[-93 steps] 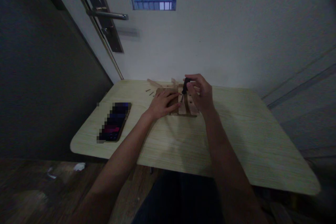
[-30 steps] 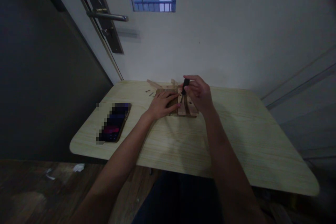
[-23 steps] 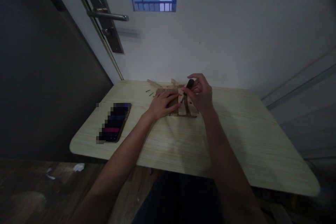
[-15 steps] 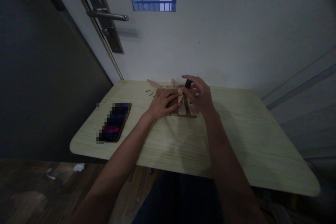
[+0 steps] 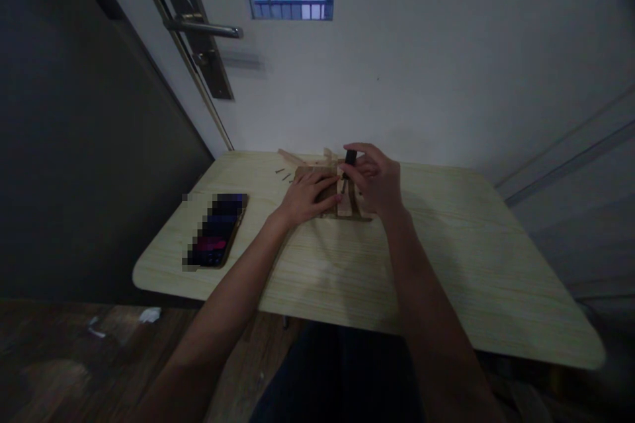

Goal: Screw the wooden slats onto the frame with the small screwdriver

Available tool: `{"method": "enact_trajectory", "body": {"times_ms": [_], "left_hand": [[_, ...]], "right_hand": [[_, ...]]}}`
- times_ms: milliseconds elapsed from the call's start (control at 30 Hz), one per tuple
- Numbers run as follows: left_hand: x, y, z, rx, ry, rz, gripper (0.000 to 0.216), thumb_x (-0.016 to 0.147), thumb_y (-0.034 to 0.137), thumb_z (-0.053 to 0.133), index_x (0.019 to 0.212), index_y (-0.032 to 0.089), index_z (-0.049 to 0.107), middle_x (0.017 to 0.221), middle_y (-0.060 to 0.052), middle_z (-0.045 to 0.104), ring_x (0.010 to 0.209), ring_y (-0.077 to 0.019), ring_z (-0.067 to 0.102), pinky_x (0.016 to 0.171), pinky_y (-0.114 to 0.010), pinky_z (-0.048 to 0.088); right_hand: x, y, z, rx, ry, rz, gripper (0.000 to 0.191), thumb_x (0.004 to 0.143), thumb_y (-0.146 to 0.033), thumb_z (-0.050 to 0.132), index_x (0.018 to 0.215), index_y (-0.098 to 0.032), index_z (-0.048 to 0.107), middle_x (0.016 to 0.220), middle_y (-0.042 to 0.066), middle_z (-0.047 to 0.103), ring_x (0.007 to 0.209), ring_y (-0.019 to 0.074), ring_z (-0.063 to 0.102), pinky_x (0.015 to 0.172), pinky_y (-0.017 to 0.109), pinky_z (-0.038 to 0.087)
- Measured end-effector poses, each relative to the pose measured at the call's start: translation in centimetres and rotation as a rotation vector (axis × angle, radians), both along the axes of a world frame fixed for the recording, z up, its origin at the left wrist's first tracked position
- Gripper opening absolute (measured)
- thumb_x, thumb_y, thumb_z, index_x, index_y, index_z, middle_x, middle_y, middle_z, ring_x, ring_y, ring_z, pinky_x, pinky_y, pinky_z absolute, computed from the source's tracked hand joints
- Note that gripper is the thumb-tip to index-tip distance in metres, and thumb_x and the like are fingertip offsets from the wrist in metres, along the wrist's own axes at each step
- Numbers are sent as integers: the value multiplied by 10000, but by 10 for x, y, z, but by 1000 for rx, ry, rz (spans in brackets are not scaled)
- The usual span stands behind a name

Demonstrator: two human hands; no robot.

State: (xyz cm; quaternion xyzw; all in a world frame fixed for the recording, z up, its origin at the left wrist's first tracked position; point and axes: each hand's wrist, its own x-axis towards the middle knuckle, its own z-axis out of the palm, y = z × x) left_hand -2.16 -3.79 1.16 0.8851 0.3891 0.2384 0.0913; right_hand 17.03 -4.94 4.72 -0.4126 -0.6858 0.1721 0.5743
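Note:
A small wooden assembly of slats (image 5: 347, 206) lies at the far middle of the pale table (image 5: 357, 271). My left hand (image 5: 305, 197) lies flat on its left part, fingers stretched out and pressing it down. My right hand (image 5: 374, 180) is closed round a small black-handled screwdriver (image 5: 349, 160), held upright with its tip down on the wood between the slats. The light is dim and the tip itself is hard to make out.
A phone (image 5: 215, 238) lies on the table's left side. A few dark screws (image 5: 284, 175) and loose wooden sticks (image 5: 292, 157) sit beyond the assembly. A door with a metal handle (image 5: 203, 28) stands behind on the left, a wall behind the table.
My right hand has twisted the screwdriver's handle back and forth, tilting it and bringing it upright again. My left hand has stayed flat on the wood.

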Motion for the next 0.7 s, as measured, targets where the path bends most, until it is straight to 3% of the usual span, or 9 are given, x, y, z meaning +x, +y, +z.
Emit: {"method": "enact_trajectory", "body": {"times_ms": [167, 233, 333, 433, 567, 700], "left_hand": [[-1, 0, 0, 2, 3, 2, 505, 992, 526, 514, 1406, 253, 609, 1468, -93, 587, 1349, -318, 540, 1143, -531, 414], [-1, 1, -1, 9, 6, 4, 508, 994, 540, 503, 1401, 257, 612, 1471, -88, 587, 1346, -313, 544, 1139, -524, 418], [0, 1, -1, 10, 2, 2, 508, 995, 553, 491, 1387, 258, 622, 1478, -83, 583, 1352, -309, 539, 1143, -525, 418], [0, 1, -1, 10, -4, 7, 543, 990, 564, 490, 1400, 231, 612, 1462, -106, 591, 1342, -318, 547, 1136, -531, 426], [0, 1, -2, 14, 8, 18, 560, 988, 583, 480, 1417, 242, 597, 1458, -103, 592, 1324, -315, 561, 1125, -525, 433], [0, 0, -1, 10, 2, 11, 553, 992, 570, 488, 1418, 235, 597, 1467, -105, 586, 1344, -318, 544, 1137, -524, 420]], "right_hand": [[3, 3, -1, 40, 5, -85, 317, 767, -462, 794, 983, -285, 645, 628, -71, 635, 494, 135, 625, 470, 254, 519], [4, 2, -1, 47, -31, -73, 313, 793, -447, 775, 1034, -291, 649, 754, -42, 705, 595, 156, 689, 534, 277, 570], [4, -1, 2, 78, -125, -10, 289, 881, -390, 687, 1151, -296, 649, 1056, 6, 759, 825, 191, 755, 751, 359, 633], [3, -4, 3, 129, -143, 18, 260, 934, -375, 601, 1170, -271, 641, 1124, 36, 745, 899, 195, 757, 846, 390, 629], [2, -2, 0, 52, -1, 106, 330, 920, -490, 600, 1160, -265, 599, 1092, 60, 750, 929, 196, 758, 800, 351, 646], [1, 2, -2, -14, 79, 92, 385, 841, -553, 691, 1093, -282, 587, 840, -3, 713, 715, 160, 718, 603, 272, 599]]}}
